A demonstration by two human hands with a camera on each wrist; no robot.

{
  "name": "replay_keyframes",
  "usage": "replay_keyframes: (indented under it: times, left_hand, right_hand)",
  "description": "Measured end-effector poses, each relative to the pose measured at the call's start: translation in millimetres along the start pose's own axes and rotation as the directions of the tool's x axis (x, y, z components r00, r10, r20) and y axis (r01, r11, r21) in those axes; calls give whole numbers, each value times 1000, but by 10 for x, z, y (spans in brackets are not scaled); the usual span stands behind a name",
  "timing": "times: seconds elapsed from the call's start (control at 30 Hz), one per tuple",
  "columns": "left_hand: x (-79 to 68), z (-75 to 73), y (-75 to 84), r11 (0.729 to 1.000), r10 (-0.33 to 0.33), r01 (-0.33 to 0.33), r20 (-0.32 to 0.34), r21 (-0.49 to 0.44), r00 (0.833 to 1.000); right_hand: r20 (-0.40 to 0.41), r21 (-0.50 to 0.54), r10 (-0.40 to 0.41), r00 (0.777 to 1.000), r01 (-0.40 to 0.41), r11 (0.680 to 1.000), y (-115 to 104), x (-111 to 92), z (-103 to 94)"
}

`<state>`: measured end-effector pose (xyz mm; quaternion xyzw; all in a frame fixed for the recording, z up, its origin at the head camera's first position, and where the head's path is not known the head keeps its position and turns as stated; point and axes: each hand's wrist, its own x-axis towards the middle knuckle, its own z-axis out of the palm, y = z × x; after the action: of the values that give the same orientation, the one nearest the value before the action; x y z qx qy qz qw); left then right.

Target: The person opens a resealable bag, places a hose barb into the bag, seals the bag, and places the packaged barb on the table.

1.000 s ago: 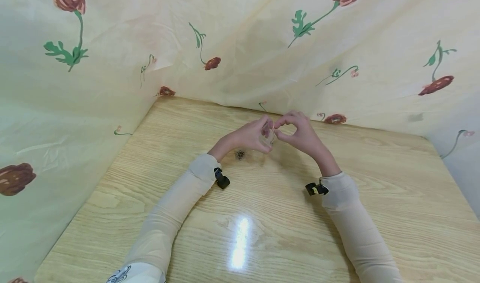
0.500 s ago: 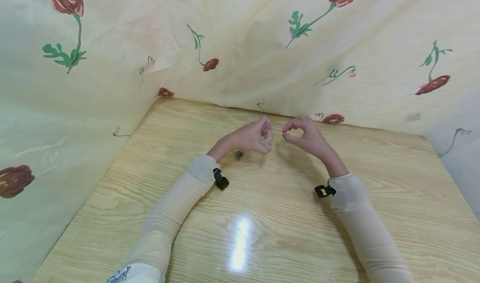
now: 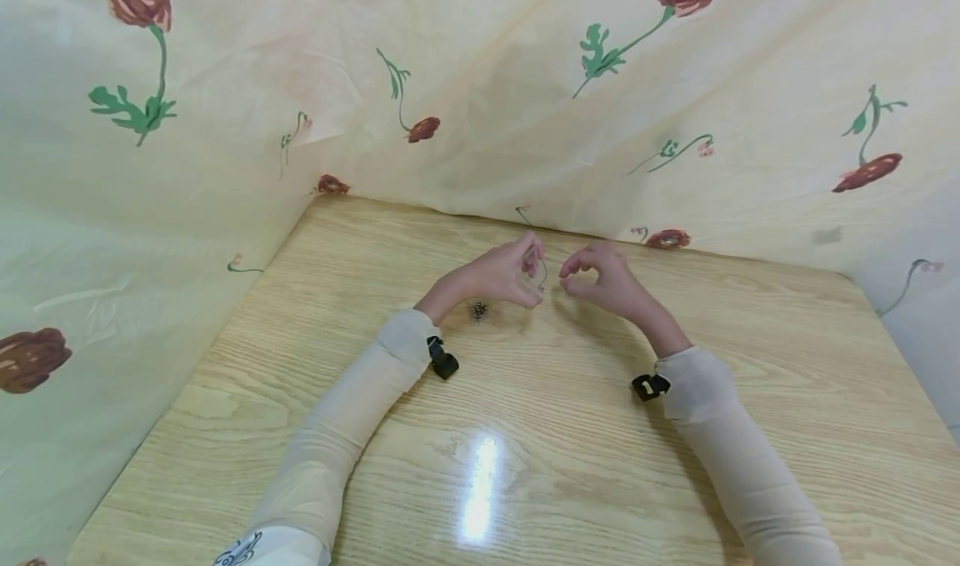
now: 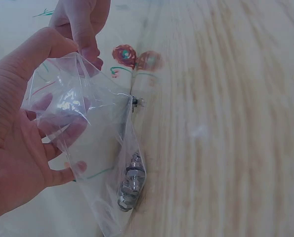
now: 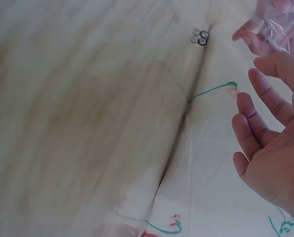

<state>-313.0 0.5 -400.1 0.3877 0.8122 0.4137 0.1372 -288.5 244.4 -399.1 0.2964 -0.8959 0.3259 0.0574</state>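
Observation:
A clear plastic bag (image 4: 100, 148) hangs from my left hand (image 3: 495, 272), whose curved thumb and fingers hold its spread mouth. Shiny metal fittings (image 4: 129, 185) show through the low end of the bag in the left wrist view. Right at the bag's edge is a smaller metal piece (image 4: 136, 102). In the head view a cluster of small metal parts (image 3: 478, 310) shows below the left wrist. My right hand (image 3: 606, 287) is a short gap to the right of the bag, fingers loosely bent, holding nothing visible.
Under both hands is a wood-grain table (image 3: 525, 416). Behind it and to the left hangs a pale curtain (image 3: 495, 157) printed with red flowers, meeting the table's far edge just beyond the hands. A bright light reflection lies nearer on the tabletop.
My right hand has drawn back from beside the bag's mouth toward the right, and its thumb and forefinger are a little looser. The left hand stays in place with the bag.

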Motion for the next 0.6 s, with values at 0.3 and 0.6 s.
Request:
replay_keyframes:
  times: [0.3,0.6]
  left_hand:
    - [-7,5,8,1000,-4,4,6,-8,1000]
    - [-10,0,25,1000,-2,2,11,7,1000]
  right_hand:
    - [52,-24,20,998,-18,1000,-22,31,52]
    - [91,-56,33,995,-28,998,-36,65,111]
